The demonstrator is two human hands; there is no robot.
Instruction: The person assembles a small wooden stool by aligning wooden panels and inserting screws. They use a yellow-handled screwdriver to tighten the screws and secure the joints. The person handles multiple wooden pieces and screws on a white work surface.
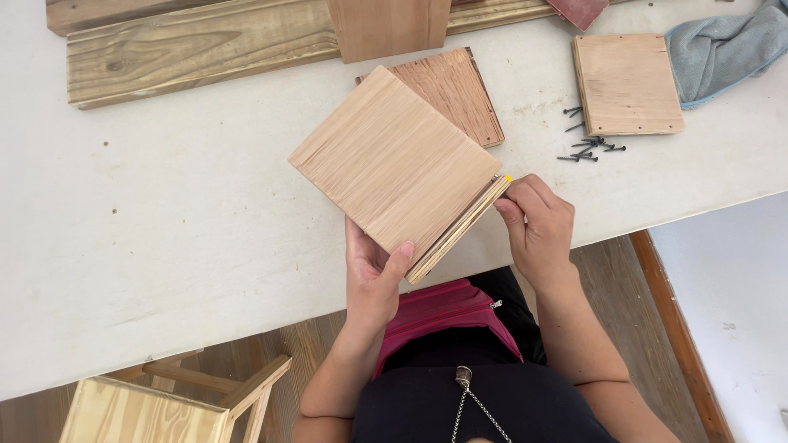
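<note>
My left hand (373, 275) grips a pale square plywood panel (394, 164) from below, thumb on its top face near the front edge, holding it tilted above the white table (164, 230). My right hand (538, 226) pinches something small with a yellow tip (508, 178) against the panel's right corner edge; what it is cannot be made out. A darker reddish panel (460, 90) lies on the table behind, partly hidden by the held panel.
Long wooden planks (205, 41) lie across the back of the table, with an upright board (390, 29) over them. To the right sit a small plywood piece (628, 82), several black screws (587, 148) and a grey-blue cloth (722, 49). A wooden stool (164, 402) stands below left.
</note>
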